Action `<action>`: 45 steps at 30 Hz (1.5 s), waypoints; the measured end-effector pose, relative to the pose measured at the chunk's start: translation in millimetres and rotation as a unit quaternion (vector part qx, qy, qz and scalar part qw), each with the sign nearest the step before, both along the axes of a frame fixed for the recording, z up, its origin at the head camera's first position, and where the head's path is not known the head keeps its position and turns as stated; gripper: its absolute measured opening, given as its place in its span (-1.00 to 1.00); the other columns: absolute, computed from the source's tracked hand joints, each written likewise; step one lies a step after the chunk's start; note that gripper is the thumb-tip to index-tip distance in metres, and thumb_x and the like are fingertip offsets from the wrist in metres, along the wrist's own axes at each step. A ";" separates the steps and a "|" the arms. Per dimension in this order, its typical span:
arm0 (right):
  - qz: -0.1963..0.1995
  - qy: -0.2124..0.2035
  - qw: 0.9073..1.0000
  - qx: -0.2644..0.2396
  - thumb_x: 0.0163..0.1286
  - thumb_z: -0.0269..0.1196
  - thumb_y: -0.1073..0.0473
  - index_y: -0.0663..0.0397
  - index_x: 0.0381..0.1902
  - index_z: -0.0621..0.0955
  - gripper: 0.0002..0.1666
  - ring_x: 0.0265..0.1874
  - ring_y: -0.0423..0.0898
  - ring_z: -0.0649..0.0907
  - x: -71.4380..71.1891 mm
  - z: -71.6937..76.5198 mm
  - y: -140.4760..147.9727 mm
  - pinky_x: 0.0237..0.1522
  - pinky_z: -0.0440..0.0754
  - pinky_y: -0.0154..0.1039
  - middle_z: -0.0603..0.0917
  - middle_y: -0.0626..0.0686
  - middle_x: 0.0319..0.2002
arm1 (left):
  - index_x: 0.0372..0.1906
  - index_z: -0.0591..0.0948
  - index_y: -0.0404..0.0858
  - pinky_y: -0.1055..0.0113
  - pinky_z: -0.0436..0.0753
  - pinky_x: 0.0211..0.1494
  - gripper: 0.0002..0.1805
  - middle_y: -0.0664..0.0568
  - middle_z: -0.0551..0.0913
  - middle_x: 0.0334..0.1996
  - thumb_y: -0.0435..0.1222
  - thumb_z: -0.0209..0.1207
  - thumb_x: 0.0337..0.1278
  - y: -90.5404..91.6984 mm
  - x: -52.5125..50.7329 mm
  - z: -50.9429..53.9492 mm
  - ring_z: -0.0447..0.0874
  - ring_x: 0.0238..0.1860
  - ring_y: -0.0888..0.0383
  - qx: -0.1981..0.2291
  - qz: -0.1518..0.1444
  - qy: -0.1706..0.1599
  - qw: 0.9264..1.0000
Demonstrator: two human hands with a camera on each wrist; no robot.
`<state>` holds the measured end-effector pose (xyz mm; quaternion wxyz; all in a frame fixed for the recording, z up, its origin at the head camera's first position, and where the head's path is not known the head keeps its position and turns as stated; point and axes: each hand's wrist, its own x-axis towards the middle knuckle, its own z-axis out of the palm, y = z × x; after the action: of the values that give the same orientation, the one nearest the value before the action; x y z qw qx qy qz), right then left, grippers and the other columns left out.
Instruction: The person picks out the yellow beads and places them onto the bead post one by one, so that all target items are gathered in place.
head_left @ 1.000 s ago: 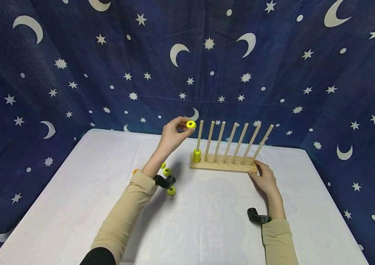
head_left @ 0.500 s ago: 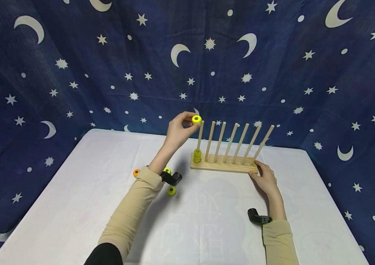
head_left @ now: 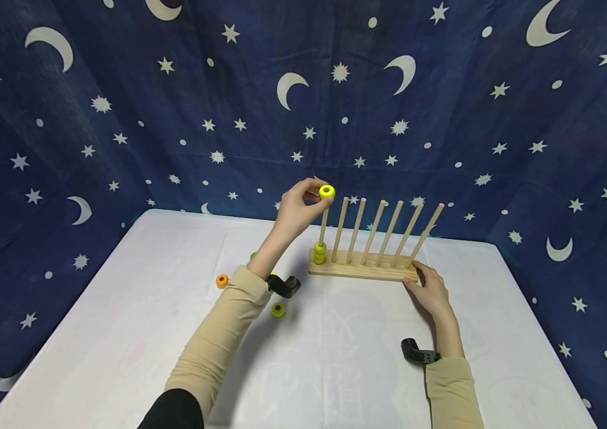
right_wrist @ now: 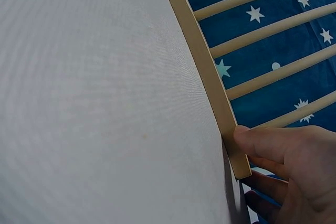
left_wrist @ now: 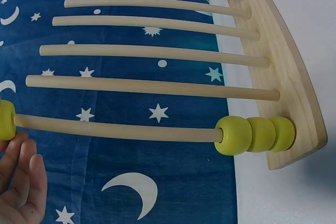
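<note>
My left hand (head_left: 297, 210) pinches a yellow bead (head_left: 327, 195) at the top of the leftmost peg of a wooden peg rack (head_left: 357, 271). In the left wrist view this bead (left_wrist: 6, 120) meets the peg's tip; whether the tip is inside its hole I cannot tell. At the foot of the same peg, three yellow beads (left_wrist: 234, 135) are stacked against the base. The rack's other pegs carry no beads. My right hand (head_left: 431, 291) holds the right end of the base, its thumb (right_wrist: 262, 141) on the front edge and its fingers behind.
On the white table (head_left: 357, 369), left of the rack, lie an orange bead (head_left: 222, 281) and a yellow bead (head_left: 278, 310). A green bead (head_left: 253, 255) is partly hidden by the left forearm. A blue curtain (head_left: 250, 107) with moons and stars hangs behind.
My left hand has carried the yellow bead right and slightly upward, from beside the leftmost peg to its tip. The right hand and the rack have stayed in place.
</note>
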<state>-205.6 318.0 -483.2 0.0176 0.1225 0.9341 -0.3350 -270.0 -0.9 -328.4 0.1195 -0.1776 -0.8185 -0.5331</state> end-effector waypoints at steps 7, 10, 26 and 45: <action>0.010 0.009 1.000 -0.001 0.39 0.13 0.07 0.21 0.45 0.16 -0.23 0.44 0.38 0.05 1.6 -0.8 2.1 0.38 -0.10 0.40 0.12 0.38 0.44 | 0.04 0.61 -0.22 0.26 0.64 -0.09 -0.65 -0.06 0.64 -0.09 -0.24 0.29 0.13 1.8 0.9 -0.1 0.64 -0.13 0.04 -0.003 -0.008 0.000 1.000; 0.011 0.008 1.000 0.000 0.40 0.13 0.06 0.21 0.46 0.16 -0.23 0.44 0.38 0.05 2.0 -1.0 2.5 0.38 -0.10 0.40 0.12 0.38 0.45 | 0.04 0.61 -0.22 0.27 0.64 -0.10 -0.64 -0.06 0.64 -0.09 -0.24 0.30 0.13 2.1 0.9 -0.5 0.64 -0.13 0.04 -0.005 -0.009 0.000 1.000; 0.004 0.012 1.000 -0.005 0.39 0.13 0.06 0.19 0.46 0.16 -0.23 0.44 0.38 0.05 0.9 -2.0 2.6 0.38 -0.09 0.40 0.12 0.38 0.45 | 0.06 0.60 -0.21 0.25 0.67 -0.09 -0.63 -0.08 0.62 -0.08 -0.26 0.29 0.13 2.2 -0.1 0.3 0.65 -0.10 0.01 -0.003 -0.007 -0.001 1.000; 0.002 0.035 0.999 -0.019 0.34 0.15 -0.07 0.13 0.45 0.21 -0.19 0.42 0.39 0.08 2.4 -4.6 2.7 0.36 -0.10 0.42 0.17 0.37 0.43 | 0.04 0.62 -0.22 0.22 0.67 -0.08 -0.66 -0.12 0.62 -0.05 -0.27 0.27 0.15 -0.4 -2.4 -7.2 0.66 -0.09 0.00 -0.002 -0.007 -0.009 1.000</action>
<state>-203.2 320.8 -487.8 -0.0121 0.1089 0.9276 -0.3571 -272.3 -1.3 -335.6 0.1080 -0.1793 -0.8195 -0.5335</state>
